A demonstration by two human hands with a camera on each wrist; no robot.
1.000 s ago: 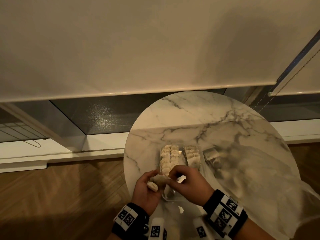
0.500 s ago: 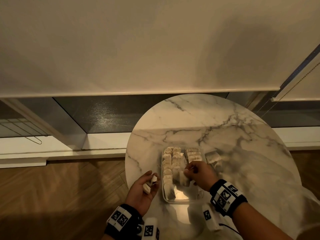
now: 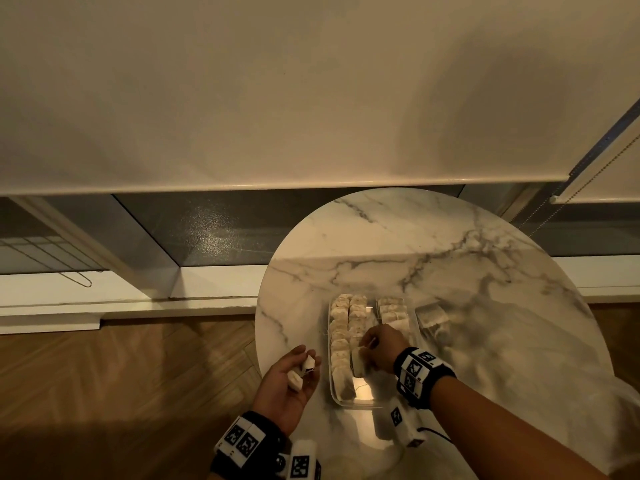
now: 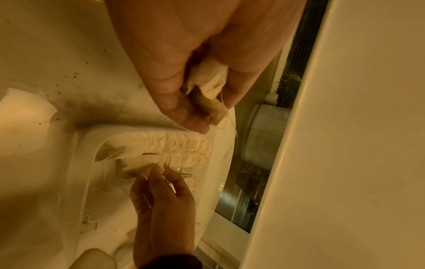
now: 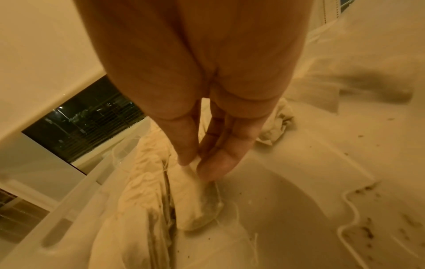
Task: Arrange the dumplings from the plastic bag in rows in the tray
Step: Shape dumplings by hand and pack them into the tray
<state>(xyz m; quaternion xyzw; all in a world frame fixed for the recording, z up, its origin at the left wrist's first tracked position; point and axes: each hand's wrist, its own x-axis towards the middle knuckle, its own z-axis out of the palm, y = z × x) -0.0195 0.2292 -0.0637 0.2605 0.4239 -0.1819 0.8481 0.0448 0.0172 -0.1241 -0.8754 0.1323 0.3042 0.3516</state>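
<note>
A clear plastic tray (image 3: 360,401) sits on the round marble table (image 3: 381,244), with pale dumplings (image 3: 339,327) packed in three rows. My right hand (image 3: 377,348) reaches into the tray and pinches one dumpling (image 5: 195,196) between thumb and fingers. That dumpling stands at the near end of the middle row, against its neighbours (image 5: 142,182). To the tray's left, my left hand (image 3: 291,379) is palm up, its fingers curled round a few more dumplings (image 4: 211,91). The plastic bag (image 3: 519,358) lies crumpled to the tray's right.
Some loose dumplings (image 3: 431,315) lie just beyond the tray's right edge, at the bag's mouth. The table's left edge is close to my left hand, with wooden floor (image 3: 121,375) below. Behind the table are a window sill and a roller blind (image 3: 277,98).
My right hand left my left hand with one dumpling and moved forward into the tray, down to the middle row. The left hand drew off to the left, still holding dumplings.
</note>
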